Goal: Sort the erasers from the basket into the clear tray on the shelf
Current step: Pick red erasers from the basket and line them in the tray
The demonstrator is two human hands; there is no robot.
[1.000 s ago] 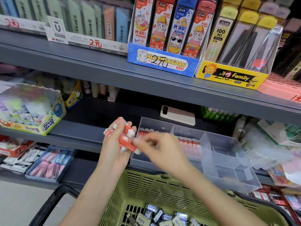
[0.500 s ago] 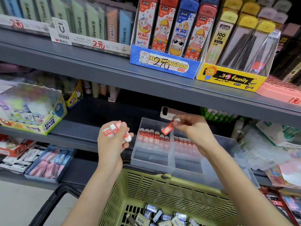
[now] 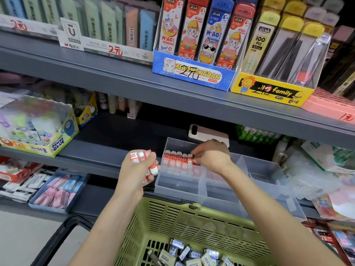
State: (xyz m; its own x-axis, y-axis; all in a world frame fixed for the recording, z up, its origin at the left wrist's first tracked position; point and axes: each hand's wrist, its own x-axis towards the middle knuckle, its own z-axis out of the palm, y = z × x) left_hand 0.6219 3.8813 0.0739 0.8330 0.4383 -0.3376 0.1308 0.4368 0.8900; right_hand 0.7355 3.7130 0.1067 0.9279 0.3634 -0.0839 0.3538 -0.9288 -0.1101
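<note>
End eraser: red-sleeved and upright at the centre of the frame. It sits at the right end of a row, touching its neighbour.
Row of erasers: matching red sleeves stand side by side along the back wall of the tray's rear left compartment.
Clear tray: sits on the middle shelf at frame centre and is split by dividers. Some red shows faintly under the wrist, but what it is I cannot tell.
Right hand: reaches in over the tray, its fingers curled and clamped on the top of the end eraser.
Left hand: just left of the tray's wall, its fingers wrapped round the held erasers, a red-and-white bundle.
Basket: green, at the bottom of the frame, its rim close under the tray's front. Loose erasers in grey and blue sleeves lie in its bottom.
Around: a phone lies behind the tray, and a glue box stands at the left.
Step in hand: probably seating one eraser into the row. The sorting looks well short of finished.
Next move: likely to let go without tipping the row, then take another from the left hand's bundle and set it upright. The basket's other kind seems to want its own compartment.
</note>
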